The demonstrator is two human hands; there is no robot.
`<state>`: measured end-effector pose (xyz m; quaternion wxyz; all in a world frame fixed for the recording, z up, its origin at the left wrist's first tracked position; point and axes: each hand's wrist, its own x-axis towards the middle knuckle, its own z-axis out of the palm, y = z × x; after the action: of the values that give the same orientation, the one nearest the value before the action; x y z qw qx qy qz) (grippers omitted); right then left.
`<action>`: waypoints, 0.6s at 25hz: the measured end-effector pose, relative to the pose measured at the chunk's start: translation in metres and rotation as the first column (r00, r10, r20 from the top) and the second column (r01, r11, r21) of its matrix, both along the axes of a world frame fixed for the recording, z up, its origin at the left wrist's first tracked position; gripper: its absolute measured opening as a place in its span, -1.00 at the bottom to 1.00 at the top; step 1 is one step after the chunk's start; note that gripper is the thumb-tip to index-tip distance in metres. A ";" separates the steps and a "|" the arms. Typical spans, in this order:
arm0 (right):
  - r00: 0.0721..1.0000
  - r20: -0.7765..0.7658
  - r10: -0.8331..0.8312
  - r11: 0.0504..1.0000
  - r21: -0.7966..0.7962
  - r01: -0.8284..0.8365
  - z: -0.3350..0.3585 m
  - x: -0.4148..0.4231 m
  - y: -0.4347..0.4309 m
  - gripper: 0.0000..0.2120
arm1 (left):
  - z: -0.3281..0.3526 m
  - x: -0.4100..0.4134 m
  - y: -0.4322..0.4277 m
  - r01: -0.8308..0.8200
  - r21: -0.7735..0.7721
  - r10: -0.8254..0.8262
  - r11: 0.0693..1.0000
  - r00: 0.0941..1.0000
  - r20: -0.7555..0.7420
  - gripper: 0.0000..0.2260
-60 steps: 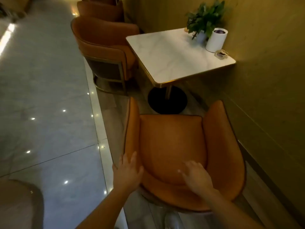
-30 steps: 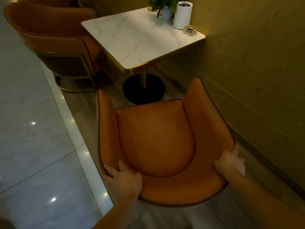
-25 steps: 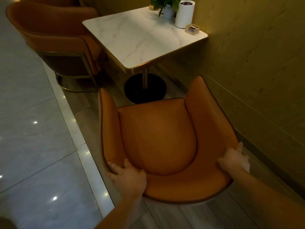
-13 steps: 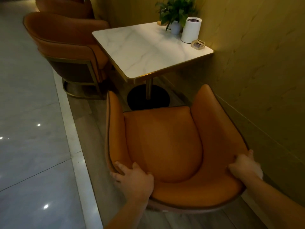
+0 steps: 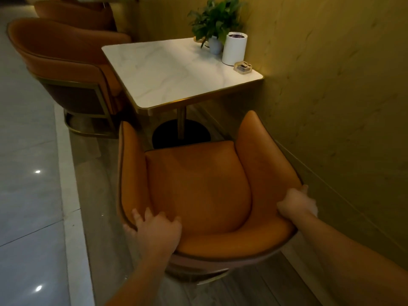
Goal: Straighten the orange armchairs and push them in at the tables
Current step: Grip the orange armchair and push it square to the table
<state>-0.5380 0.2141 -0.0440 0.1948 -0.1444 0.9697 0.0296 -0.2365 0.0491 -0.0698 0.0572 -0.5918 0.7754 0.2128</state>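
Observation:
An orange armchair (image 5: pixel 198 186) stands right in front of me, its open side facing a white marble table (image 5: pixel 167 71) with a gold edge. The front of its seat sits just short of the table's near edge. My left hand (image 5: pixel 157 230) grips the back rim at its left curve. My right hand (image 5: pixel 297 203) grips the rim at the right curve, close to the wall. A second orange armchair (image 5: pixel 64 62) stands at the table's left side, its back toward me. A third one (image 5: pixel 72 12) shows further back.
A yellow wall (image 5: pixel 331 107) runs along the right, tight to the chair's right arm. On the table's far corner stand a potted plant (image 5: pixel 215 21), a white cylinder (image 5: pixel 234 48) and a small clear holder (image 5: pixel 242 67). The table's black round base (image 5: pixel 194 133) lies ahead. Glossy tiled floor (image 5: pixel 26 173) spreads left.
Both hands went from resting on the backrest to gripping its left and right curves. The chair has come closer to the table and the view has tilted up slightly.

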 end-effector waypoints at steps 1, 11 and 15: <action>1.000 -0.002 0.010 1.000 -0.001 -0.010 0.000 -0.002 0.000 -0.79 | -0.002 0.000 0.000 0.011 -0.006 -0.011 1.000 1.000 -0.023 -0.55; 0.998 -0.034 0.050 0.999 0.024 -0.049 -0.005 -0.049 -0.010 -0.84 | 0.011 -0.035 0.015 0.009 0.042 -0.010 0.999 0.999 0.034 -0.51; 0.996 -0.052 0.068 0.997 0.038 -0.067 -0.009 -0.089 -0.019 -0.81 | 0.009 -0.068 0.018 -0.037 0.031 0.035 0.999 0.998 0.049 -0.50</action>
<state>-0.6268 0.1950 -0.0525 0.1703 -0.1727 0.9684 0.0575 -0.3040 0.0675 -0.0607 0.0815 -0.6096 0.7595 0.2120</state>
